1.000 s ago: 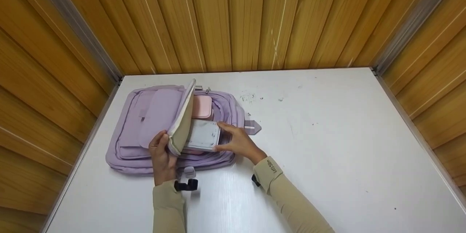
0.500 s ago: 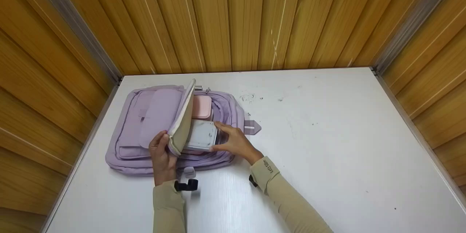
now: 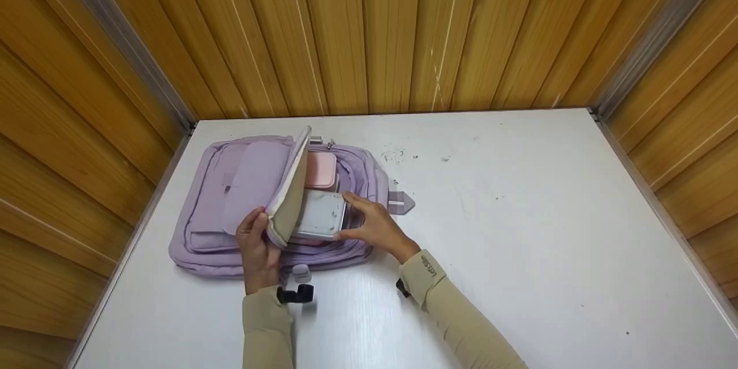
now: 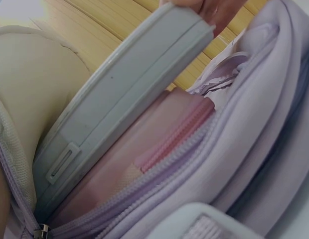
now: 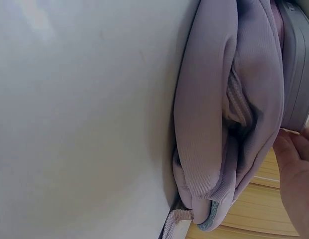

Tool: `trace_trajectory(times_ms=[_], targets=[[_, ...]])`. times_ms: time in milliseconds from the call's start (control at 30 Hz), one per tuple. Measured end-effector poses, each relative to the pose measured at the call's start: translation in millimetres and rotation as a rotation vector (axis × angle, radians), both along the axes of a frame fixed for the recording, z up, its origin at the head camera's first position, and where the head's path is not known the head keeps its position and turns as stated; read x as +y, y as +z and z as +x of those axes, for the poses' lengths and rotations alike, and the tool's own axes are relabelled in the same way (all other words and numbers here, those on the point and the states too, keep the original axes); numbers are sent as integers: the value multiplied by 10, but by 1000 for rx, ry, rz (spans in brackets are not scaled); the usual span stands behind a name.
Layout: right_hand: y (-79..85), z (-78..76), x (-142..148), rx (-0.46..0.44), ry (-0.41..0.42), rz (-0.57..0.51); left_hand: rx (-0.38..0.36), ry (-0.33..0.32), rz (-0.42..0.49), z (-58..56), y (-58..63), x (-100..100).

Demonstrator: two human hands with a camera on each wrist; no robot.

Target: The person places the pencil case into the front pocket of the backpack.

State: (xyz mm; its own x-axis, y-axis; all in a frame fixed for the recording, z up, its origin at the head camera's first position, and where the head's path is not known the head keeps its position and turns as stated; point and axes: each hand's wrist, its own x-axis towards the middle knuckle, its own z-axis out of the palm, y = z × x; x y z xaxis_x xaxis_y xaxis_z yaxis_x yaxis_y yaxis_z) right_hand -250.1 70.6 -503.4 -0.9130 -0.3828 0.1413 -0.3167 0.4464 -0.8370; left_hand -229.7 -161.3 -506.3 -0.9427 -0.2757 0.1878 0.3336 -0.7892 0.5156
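A lilac backpack [image 3: 207, 207] lies flat on the white table with its front flap lifted, the cream lining [image 3: 286, 207] showing. My left hand [image 3: 259, 248] pinches the flap's near edge between thumb and fingers. A pale grey, flat hard case [image 3: 320, 213] with dark smudges pokes out of the opening, its left part hidden behind the flap. My right hand [image 3: 377, 225] grips the case's right end, thumb at the near corner and fingers at the far one. Beneath the case, in the left wrist view, lies a pink item [image 4: 139, 132] with a darker pink zip.
Beyond the case a pink rounded box [image 3: 320, 169] sits in the same opening. A lilac strap tab [image 3: 400, 202] sticks out to the right of the bag, and a grey buckle [image 3: 301, 273] lies near my left wrist. Wood-look panels [image 3: 392, 34] enclose the white table [image 3: 519, 230].
The grey case has slid slightly left, deeper under the flap, with my right hand moving along. My left hand keeps the flap raised at the same place.
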Motion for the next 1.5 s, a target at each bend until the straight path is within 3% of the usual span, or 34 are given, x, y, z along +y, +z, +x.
trace_trajectory(times_ms=[133, 600, 967, 1500], targets=[[-39, 29, 21, -4, -34, -24, 30, -17, 26, -9, -10, 0], [-68, 45, -17, 33, -63, -52, 24, 5, 14, -33, -13, 17], [-58, 13, -68, -43, -64, -60, 33, 18, 14, -31, -36, 27], [-44, -3, -205, -54, -54, -98, 7, 1, 13, -33, -14, 41]])
